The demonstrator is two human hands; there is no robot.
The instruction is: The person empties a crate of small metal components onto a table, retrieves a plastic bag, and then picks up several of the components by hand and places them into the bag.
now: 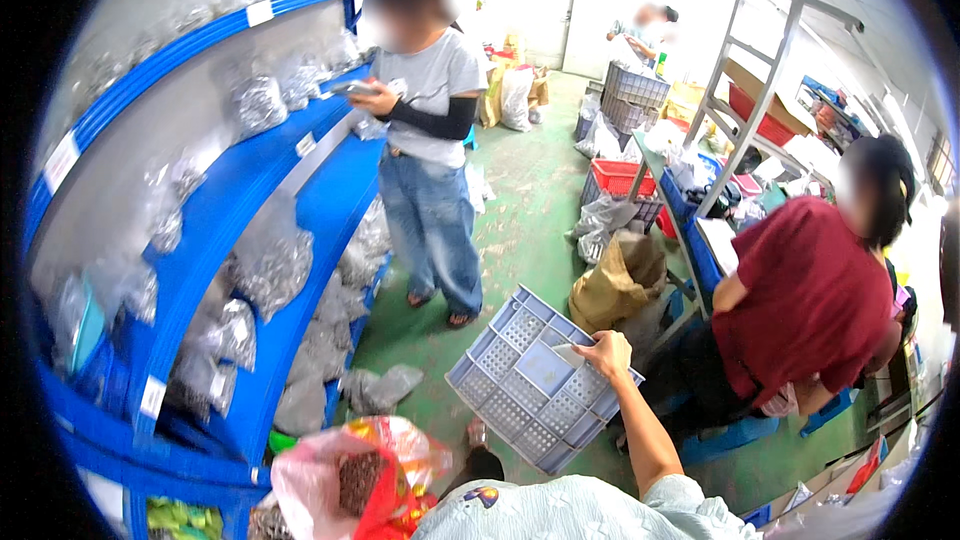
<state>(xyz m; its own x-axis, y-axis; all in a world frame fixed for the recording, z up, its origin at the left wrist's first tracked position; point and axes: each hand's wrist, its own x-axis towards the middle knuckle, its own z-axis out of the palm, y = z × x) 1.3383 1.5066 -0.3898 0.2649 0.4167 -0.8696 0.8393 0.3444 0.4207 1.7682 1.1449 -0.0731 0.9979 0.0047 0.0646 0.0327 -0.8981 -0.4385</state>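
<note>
My right hand (pixel 603 355) is closed on a grey plastic crate (pixel 545 365) in front of me. Its perforated, gridded face with a smooth panel in the middle is turned toward me, and the crate hangs tilted above the green floor. My fingers grip beside that panel, on the right side of the crate. My left hand does not show. Below and to the left of the crate stands an open pink and red bag (pixel 330 460) with small brownish pieces inside.
Blue shelving (pixel 240 205) with clear bags of small parts lines the left. A person in grey (pixel 430 70) stands ahead, holding a phone. A person in dark red (pixel 810 290) sits at the right workbench. A tan sack (pixel 610 285) stands beyond the crate.
</note>
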